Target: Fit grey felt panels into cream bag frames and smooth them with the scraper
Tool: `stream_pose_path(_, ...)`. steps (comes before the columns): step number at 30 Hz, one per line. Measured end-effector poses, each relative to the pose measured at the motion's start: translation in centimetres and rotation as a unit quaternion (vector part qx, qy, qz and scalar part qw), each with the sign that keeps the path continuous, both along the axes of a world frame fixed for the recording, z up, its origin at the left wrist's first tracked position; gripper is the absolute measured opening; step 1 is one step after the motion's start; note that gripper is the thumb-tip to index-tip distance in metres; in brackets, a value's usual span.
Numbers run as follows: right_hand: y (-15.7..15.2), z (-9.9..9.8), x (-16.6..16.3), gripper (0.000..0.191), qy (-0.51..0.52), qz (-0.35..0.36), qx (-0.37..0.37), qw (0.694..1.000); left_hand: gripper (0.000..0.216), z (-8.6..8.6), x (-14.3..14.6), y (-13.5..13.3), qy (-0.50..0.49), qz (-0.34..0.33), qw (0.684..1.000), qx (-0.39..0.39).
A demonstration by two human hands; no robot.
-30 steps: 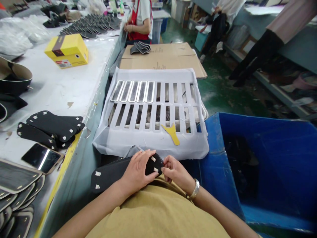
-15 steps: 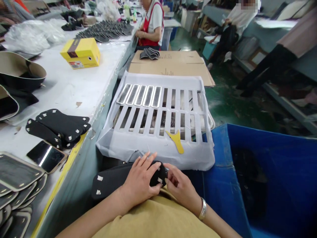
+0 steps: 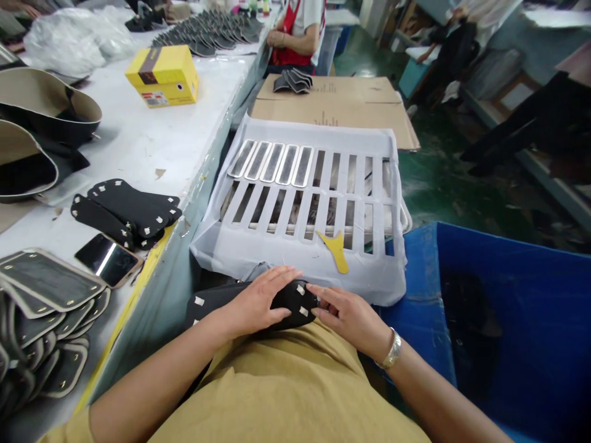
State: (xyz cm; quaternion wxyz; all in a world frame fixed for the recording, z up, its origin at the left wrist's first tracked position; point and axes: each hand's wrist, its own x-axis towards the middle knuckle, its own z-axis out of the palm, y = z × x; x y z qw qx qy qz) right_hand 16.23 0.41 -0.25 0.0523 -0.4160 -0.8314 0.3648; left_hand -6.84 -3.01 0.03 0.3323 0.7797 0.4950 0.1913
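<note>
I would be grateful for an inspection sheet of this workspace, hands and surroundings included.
Surface: white-covered table bearing a pile of black panels.
Job's things: white-tabbed black panel, in hand.
Clutter: smartphone and yellow box on the table; yellow cutout on the white slotted cover.
Hands: left hand holds the panel; right hand is at its right end.
Cables: nothing seen.
Surroundings: blue bin to the right; co-worker in red and white beyond.

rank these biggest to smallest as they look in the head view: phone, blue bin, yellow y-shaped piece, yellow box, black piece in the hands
1. Blue bin
2. Black piece, judged by its outline; the left hand covers part
3. Yellow box
4. Phone
5. Yellow Y-shaped piece
</note>
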Motion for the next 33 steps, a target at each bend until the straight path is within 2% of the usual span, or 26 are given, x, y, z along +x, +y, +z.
stream_pose_path(3, 0.2, 0.6, -0.1, 0.042, -0.022, 0.015, 0.026, 0.999, 0.052, 0.2, -0.5, -0.2, -0.020, -0.004, 1.000, 0.006)
stream_pose_path(6, 0.2, 1.1, -0.3, 0.041, -0.045, 0.030, 0.048, 0.997, 0.043, 0.3, -0.9, -0.5, 0.005, -0.019, 0.999, 0.030)
stream_pose_path(11, 0.2, 1.8, -0.7, 0.041, -0.091, 0.057, 0.092, 0.990, 0.039, 0.7, -1.1, -1.0, 0.125, -0.049, 0.986, 0.094)
stream_pose_path(15, 0.2, 2.3, -1.0, 0.040, -0.128, 0.075, 0.119, 0.982, 0.042, 0.9, 0.2, -1.1, 0.147, -0.076, 0.978, 0.127)
stream_pose_path(20, 0.1, 3.0, -1.3, 0.039, -0.151, 0.092, 0.129, 0.976, 0.042, 0.4, 2.1, -1.6, 0.180, -0.029, 0.971, 0.154)
stream_pose_path(26, -0.1, 3.4, -1.5, 0.041, -0.143, 0.095, 0.131, 0.976, 0.041, -0.6, 2.2, -2.4, 0.176, 0.001, 0.969, 0.176)
stream_pose_path(33, 0.1, 2.0, -0.9, 0.042, -0.076, 0.065, 0.080, 0.992, 0.039, -0.9, 2.4, -2.6, 0.160, 0.025, 0.973, 0.163)
